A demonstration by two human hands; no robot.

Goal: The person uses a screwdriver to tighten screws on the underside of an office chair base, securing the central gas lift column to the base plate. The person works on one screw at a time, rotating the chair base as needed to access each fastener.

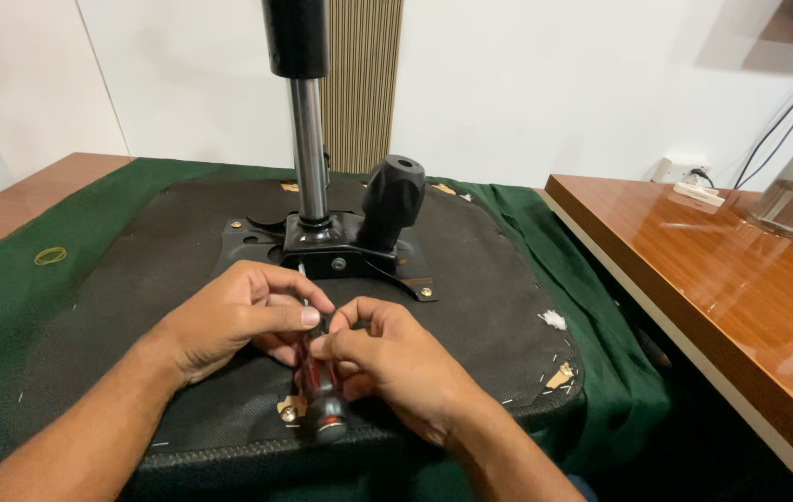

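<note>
White walls back the scene, with a ribbed beige panel (364, 84) rising behind the work. Dark green cloth (90, 214) covers the table, and on it lies an upturned black fabric-covered chair seat (164, 270), underside facing up, with small staples and torn scraps of pale material along its right edge. Bolted near the middle of the seat is a black metal mechanism plate (341, 246). A shiny steel gas-lift column (308, 149) stands upright from the plate, capped by a black sleeve at the top. Just right of the column, a black plastic lever knob (395, 200) tilts up from the same plate.

Both hands meet in front of the plate, over the near part of the seat. Left hand (238, 321): grip clenched, thumb and forefinger pinched on the thin metal shaft of a screwdriver with a translucent dark-red handle and black end cap (319, 386). Right hand (396, 358): fingers curled in, grasping the same tool at the top of its handle, fingertips touching the left thumb. Handle points back toward the person; shaft points toward the plate; the tip is hidden by the fingers.

Yellow rubber band (50, 256) lies on the cloth at far left. Glossy brown wooden table (722, 279) stands to the right, carrying a white power strip (697, 191).
</note>
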